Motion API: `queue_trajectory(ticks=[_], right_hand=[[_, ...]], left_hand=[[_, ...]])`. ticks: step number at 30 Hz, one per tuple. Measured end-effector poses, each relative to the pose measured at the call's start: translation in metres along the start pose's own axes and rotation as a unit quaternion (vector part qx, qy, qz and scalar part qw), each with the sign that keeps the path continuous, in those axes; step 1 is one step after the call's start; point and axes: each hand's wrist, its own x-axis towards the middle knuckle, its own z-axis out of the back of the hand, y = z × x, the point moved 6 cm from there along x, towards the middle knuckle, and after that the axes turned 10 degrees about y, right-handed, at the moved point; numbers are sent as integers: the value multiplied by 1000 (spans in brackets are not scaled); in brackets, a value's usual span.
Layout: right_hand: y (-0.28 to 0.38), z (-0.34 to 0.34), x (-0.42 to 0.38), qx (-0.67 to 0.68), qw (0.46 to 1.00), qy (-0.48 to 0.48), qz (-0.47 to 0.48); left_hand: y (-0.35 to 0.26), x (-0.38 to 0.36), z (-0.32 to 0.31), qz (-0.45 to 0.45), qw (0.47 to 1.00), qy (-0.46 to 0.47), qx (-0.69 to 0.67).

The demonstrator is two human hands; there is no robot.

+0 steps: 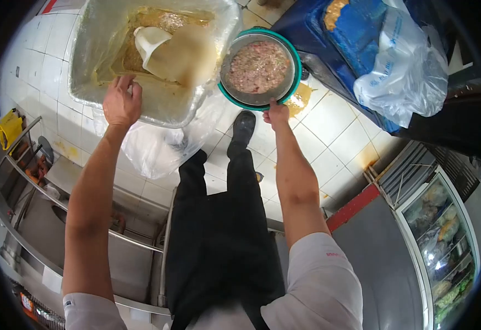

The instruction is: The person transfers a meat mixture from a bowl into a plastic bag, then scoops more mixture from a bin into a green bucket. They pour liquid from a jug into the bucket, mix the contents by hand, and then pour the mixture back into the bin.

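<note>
My left hand (122, 103) has its fingers curled over the near rim of a large tub (163, 113) lined with clear plastic. Inside the tub, a white plastic scoop or cut-open jug (151, 43) lies in murky brownish liquid (141, 19); a tan patch beside it is blurred. With fingers wrapped round its near edge, my right hand (276, 114) grips a green basin (294, 82). A metal strainer or bowl (236, 94) sits within the basin, holding a pinkish, wet, minced-looking mass (260, 66).
Loose clear plastic (160, 146) hangs from the tub. A brownish spill (300, 100) marks the tiled floor (328, 140). At upper right stands a blue container (312, 33) with a plastic bag (403, 71). A metal counter (125, 264) and a glass-front fridge (441, 242) flank my body.
</note>
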Motion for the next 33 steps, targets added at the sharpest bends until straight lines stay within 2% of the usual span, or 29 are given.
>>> queue_trajectory(ticks=[2, 4, 5, 6, 8, 9, 10, 11, 12, 14, 16, 18, 20, 24, 30, 31, 33], right_hand=[[-10, 15, -9, -29, 999, -16, -21], [25, 13, -40, -62, 996, -56, -30], [25, 26, -36, -166, 980, -109, -4], [31, 30, -38, -205, 964, -138, 99], [46, 30, -48, -277, 891, -192, 302], [47, 23, -38, -315, 900, -134, 269], [50, 19, -42, -187, 960, -79, 194], [64, 6, -54, -54, 992, -19, 114], [65, -5, -61, 81, 995, 41, 29], [72, -8, -39, 70, 996, 39, 28], [70, -8, -26, 55, 997, 55, 2], [68, -7, -20, 85, 996, 29, -13], [71, -5, -19, 123, 991, 25, -37], [69, -7, -8, 121, 990, 27, -67], [71, -4, -8, 124, 991, 19, -34], [71, -4, -8, 117, 992, 13, -41], [75, -7, -4, 103, 993, 1, -51]], left_hand=[[-5, -7, 5, 1, 999, -11, -39], [-17, -5, 23, -27, 991, -68, -116], [-26, -12, 30, -41, 983, -87, -155], [-44, -24, 37, -70, 976, -79, -189], [-97, -57, 53, -128, 955, -64, -260], [-122, -74, 42, -150, 949, -23, -278], [-148, -89, 26, -173, 941, 15, -292], [-172, -97, 5, -160, 926, 74, -335], [-187, -102, -20, -132, 918, 116, -355], [-192, -96, -81, -50, 915, 168, -363], [-183, -82, -129, 3, 932, 144, -333], [-177, -64, -160, 56, 936, 124, -325], [-174, -52, -183, 68, 943, 124, -303], [-171, -36, -198, 104, 954, 141, -243], [-170, -14, -208, 103, 967, 88, -215], [-173, -11, -206, 96, 972, 57, -205], [-177, -2, -208, 116, 972, 94, -179]])
